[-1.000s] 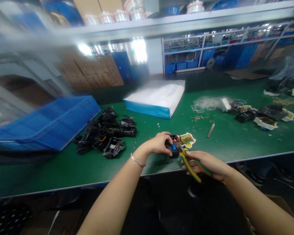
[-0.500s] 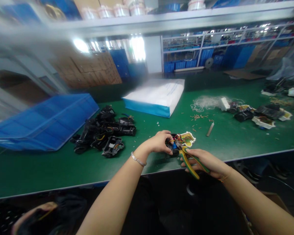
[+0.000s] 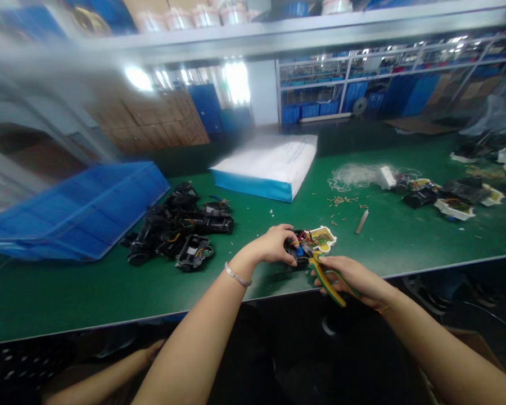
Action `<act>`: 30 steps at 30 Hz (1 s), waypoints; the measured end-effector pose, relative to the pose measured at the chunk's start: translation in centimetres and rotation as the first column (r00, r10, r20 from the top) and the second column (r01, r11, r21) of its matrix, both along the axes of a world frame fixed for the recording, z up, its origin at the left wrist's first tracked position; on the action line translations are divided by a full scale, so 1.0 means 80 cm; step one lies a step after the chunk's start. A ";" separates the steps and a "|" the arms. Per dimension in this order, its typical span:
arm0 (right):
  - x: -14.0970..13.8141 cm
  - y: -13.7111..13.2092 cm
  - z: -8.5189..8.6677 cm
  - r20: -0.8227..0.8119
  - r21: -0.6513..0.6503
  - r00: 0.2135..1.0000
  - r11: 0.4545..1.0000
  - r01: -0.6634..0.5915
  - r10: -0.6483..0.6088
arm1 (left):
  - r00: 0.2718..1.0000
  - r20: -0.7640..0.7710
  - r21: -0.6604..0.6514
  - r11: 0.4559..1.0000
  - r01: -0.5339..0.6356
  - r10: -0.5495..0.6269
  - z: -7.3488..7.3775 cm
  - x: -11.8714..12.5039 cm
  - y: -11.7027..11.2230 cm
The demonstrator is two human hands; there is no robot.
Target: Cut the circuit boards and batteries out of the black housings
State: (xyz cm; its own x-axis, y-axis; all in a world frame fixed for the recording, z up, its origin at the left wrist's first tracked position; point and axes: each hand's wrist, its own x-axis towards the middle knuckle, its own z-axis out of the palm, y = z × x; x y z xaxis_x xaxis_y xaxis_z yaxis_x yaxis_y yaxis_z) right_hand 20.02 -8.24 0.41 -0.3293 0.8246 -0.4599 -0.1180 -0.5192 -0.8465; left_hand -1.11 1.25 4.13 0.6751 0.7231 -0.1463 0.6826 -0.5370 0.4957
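My left hand (image 3: 280, 246) grips a black plastic housing (image 3: 297, 261) by its near side, close to the bench's front edge. A blue part and thin coloured wires (image 3: 306, 238) show inside it. A white and yellow casing half (image 3: 322, 240) lies open against its right side. In my right hand (image 3: 349, 277) are pliers (image 3: 326, 284) with yellow and green handles, spread somewhat apart. Their jaws reach in among the wires of the housing; whether they bite on a wire I cannot tell.
Black housings (image 3: 181, 222) are heaped to the left beside a blue crate (image 3: 73, 211). Behind my hands lies a white and blue packet (image 3: 265, 166). Loose screws (image 3: 341, 200), a small grey tube (image 3: 361, 222) and opened units (image 3: 421, 194) lie right. Another person's arm (image 3: 109, 377) shows lower left.
My hands, the housing and the pliers stay almost in place; the plier handles shift very slightly. At lower left the other person's arm has moved further right, toward my forearm.
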 end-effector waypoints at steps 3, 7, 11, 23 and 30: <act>0.001 0.000 0.000 -0.006 -0.003 1.000 1.000 -0.011 0.011 | 1.000 0.010 0.004 1.000 0.004 -0.004 -0.002 0.000 0.001; -0.001 0.000 0.004 0.006 -0.003 1.000 1.000 -0.005 0.005 | 1.000 0.022 0.009 1.000 0.004 -0.004 -0.009 -0.001 0.005; -0.002 -0.002 0.007 0.021 -0.002 1.000 1.000 -0.003 0.003 | 0.999 0.046 0.006 1.000 0.013 -0.013 -0.014 -0.004 0.008; -0.003 -0.002 0.010 0.016 0.010 1.000 1.000 -0.004 0.004 | 0.997 0.073 -0.011 1.000 -0.013 0.014 -0.015 -0.005 0.009; -0.004 -0.003 0.003 0.017 0.040 1.000 0.999 0.008 -0.009 | 0.995 0.099 -0.015 1.000 -0.001 0.003 -0.018 -0.008 0.010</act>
State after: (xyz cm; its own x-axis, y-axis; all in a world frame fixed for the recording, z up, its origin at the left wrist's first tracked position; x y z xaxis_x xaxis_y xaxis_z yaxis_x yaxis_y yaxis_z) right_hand 19.72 -8.46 0.67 -0.3141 0.8454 -0.4321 -0.1073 -0.4838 -0.8686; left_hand -1.73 2.06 2.71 0.6854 0.7227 -0.0896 0.6308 -0.5277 0.5690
